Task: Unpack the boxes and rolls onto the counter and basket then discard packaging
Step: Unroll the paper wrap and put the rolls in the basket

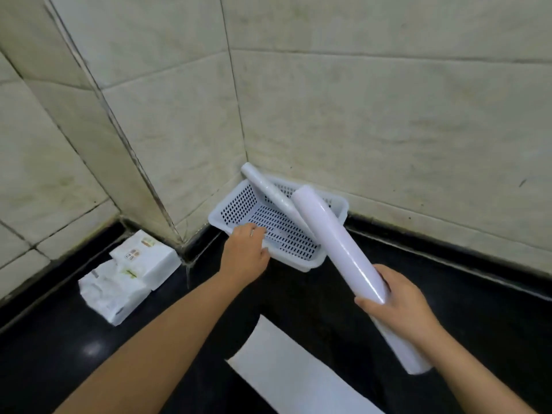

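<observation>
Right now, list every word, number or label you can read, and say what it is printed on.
Nothing reads clearly.
White cardboard box by the wall: small coloured marks and print, too blurred to read.
White plastic-wrapped packs: faint print, illegible.
White rolls, perforated white plastic basket, white sheet: no text visible.

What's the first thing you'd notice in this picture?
The right hand grips a big white roll, tilted toward a white perforated basket in the tiled corner. The left hand holds the basket's near rim, where a thinner roll already leans. White boxes sit left on the black counter.
</observation>
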A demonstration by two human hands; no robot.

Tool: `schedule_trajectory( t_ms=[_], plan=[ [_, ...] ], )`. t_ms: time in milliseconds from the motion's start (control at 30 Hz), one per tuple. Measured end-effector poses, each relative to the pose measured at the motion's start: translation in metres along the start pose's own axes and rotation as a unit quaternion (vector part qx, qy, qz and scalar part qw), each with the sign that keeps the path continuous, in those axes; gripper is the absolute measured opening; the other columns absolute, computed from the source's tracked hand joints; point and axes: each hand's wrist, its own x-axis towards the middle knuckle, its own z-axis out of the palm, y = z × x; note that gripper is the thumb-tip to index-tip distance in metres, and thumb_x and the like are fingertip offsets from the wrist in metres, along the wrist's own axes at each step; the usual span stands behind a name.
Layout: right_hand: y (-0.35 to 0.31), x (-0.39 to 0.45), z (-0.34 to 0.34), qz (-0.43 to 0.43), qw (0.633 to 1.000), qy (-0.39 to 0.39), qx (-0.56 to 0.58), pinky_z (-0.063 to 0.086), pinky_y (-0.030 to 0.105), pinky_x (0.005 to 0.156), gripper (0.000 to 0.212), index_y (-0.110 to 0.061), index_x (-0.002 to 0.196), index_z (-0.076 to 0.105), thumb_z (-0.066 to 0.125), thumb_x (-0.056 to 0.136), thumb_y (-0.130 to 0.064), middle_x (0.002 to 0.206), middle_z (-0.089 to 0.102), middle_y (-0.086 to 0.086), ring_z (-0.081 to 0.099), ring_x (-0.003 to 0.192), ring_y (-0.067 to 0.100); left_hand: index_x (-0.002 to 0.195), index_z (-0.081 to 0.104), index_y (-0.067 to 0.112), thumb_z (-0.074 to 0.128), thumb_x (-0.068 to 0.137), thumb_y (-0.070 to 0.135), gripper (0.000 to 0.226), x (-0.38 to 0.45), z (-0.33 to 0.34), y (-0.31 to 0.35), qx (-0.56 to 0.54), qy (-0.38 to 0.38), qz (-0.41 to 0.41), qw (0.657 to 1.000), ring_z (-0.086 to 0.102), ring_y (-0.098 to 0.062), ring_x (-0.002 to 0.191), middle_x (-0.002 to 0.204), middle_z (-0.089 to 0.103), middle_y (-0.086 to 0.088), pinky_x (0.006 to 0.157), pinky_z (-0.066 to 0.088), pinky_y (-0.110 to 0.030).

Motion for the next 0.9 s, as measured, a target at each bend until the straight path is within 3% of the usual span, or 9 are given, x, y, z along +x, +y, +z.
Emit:
schedule_trajectory(
  t_ms=[100, 233, 367, 467, 567, 667, 767, 833, 900],
  plan=[
    [0.003, 0.028, 0.006, 0.046, 0.998, 0.008, 0.041, 0.036, 0.011, 0.058, 0.038, -0.040, 0.087, 0.045, 0.073, 0.072, -0.020, 0.082, 0.053, -0.020, 0.052, 0.075, -0.003, 0.125, 0.050, 0.007, 0.047, 0.090, 0.014, 0.035, 0.058, 0.012, -0.004, 0.016, -0.001, 0.019, 1.000, 0.046, -0.024, 0.117, 0.128, 0.054, -0.010, 0.095, 0.041, -0.032],
    [0.005, 0.065, 0.017, 0.069, 0.997, 0.010, 0.022, 0.038, 0.013, 0.059, 0.033, -0.036, 0.085, 0.049, 0.073, 0.071, -0.019, 0.081, 0.056, -0.018, 0.053, 0.075, -0.001, 0.132, 0.043, 0.005, 0.041, 0.093, 0.009, 0.039, 0.114, 0.041, -0.015, 0.069, -0.032, 0.058, 0.995, 0.044, -0.025, 0.123, 0.133, 0.050, -0.011, 0.098, 0.039, -0.033],
    [0.000, 0.107, 0.031, 0.058, 0.998, 0.031, -0.014, 0.038, 0.014, 0.059, 0.029, -0.025, 0.095, 0.052, 0.071, 0.074, -0.019, 0.084, 0.055, -0.005, 0.052, 0.072, 0.011, 0.143, 0.025, 0.005, 0.045, 0.091, 0.006, 0.056, 0.150, 0.065, -0.026, 0.098, -0.059, 0.069, 0.991, 0.024, -0.027, 0.140, 0.151, 0.028, -0.013, 0.111, 0.030, -0.041],
    [-0.009, 0.133, 0.039, 0.048, 0.998, 0.048, 0.000, 0.038, 0.018, 0.055, 0.023, -0.022, 0.092, 0.051, 0.068, 0.077, -0.019, 0.079, 0.054, -0.007, 0.050, 0.068, 0.003, 0.148, 0.013, 0.011, 0.051, 0.087, 0.004, 0.072, 0.172, 0.074, -0.031, 0.122, -0.082, 0.071, 0.987, 0.005, -0.025, 0.146, 0.158, 0.011, -0.008, 0.118, 0.016, -0.045],
    [-0.020, 0.156, 0.041, 0.033, 0.998, 0.049, -0.011, 0.037, 0.020, 0.053, 0.024, -0.022, 0.095, 0.049, 0.066, 0.078, -0.024, 0.079, 0.053, -0.006, 0.049, 0.069, 0.001, 0.148, 0.014, 0.014, 0.054, 0.088, 0.004, 0.072, 0.188, 0.082, -0.036, 0.154, -0.088, 0.094, 0.980, -0.001, -0.023, 0.147, 0.159, 0.007, -0.006, 0.119, 0.010, -0.045],
    [-0.029, 0.180, 0.044, -0.020, 0.997, 0.049, -0.064, 0.036, 0.018, 0.054, 0.031, -0.018, 0.106, 0.049, 0.064, 0.080, -0.026, 0.088, 0.051, -0.002, 0.048, 0.069, 0.007, 0.143, 0.025, 0.012, 0.054, 0.087, 0.002, 0.064, 0.197, 0.086, -0.039, 0.151, -0.066, 0.131, 0.978, 0.010, -0.023, 0.146, 0.156, 0.022, -0.007, 0.118, 0.013, -0.045],
    [-0.040, 0.210, 0.048, -0.066, 0.987, 0.091, -0.114, 0.035, 0.023, 0.057, 0.043, -0.009, 0.117, 0.047, 0.065, 0.080, -0.021, 0.098, 0.050, 0.003, 0.047, 0.081, 0.017, 0.132, 0.038, 0.012, 0.059, 0.083, 0.002, 0.055, 0.194, 0.084, -0.045, 0.134, -0.053, 0.149, 0.978, 0.030, -0.024, 0.135, 0.143, 0.040, -0.007, 0.111, 0.026, -0.044],
    [-0.048, 0.231, 0.051, -0.093, 0.978, 0.118, -0.143, 0.037, 0.031, 0.071, 0.050, -0.007, 0.120, 0.046, 0.068, 0.077, -0.020, 0.108, 0.054, 0.012, 0.049, 0.094, 0.026, 0.123, 0.050, 0.014, 0.065, 0.078, 0.005, 0.048, 0.185, 0.086, -0.053, 0.152, 0.000, 0.186, 0.971, 0.044, -0.023, 0.122, 0.129, 0.052, -0.005, 0.098, 0.040, -0.040],
    [-0.057, 0.250, 0.057, -0.122, 0.975, 0.127, -0.138, 0.037, 0.035, 0.080, 0.053, -0.006, 0.122, 0.045, 0.068, 0.077, -0.018, 0.116, 0.055, 0.016, 0.050, 0.102, 0.031, 0.094, 0.070, 0.016, 0.080, 0.060, 0.014, 0.036, 0.178, 0.084, -0.062, 0.184, 0.096, 0.236, 0.949, 0.064, -0.018, 0.092, 0.096, 0.069, -0.001, 0.072, 0.054, -0.031]
  ],
)
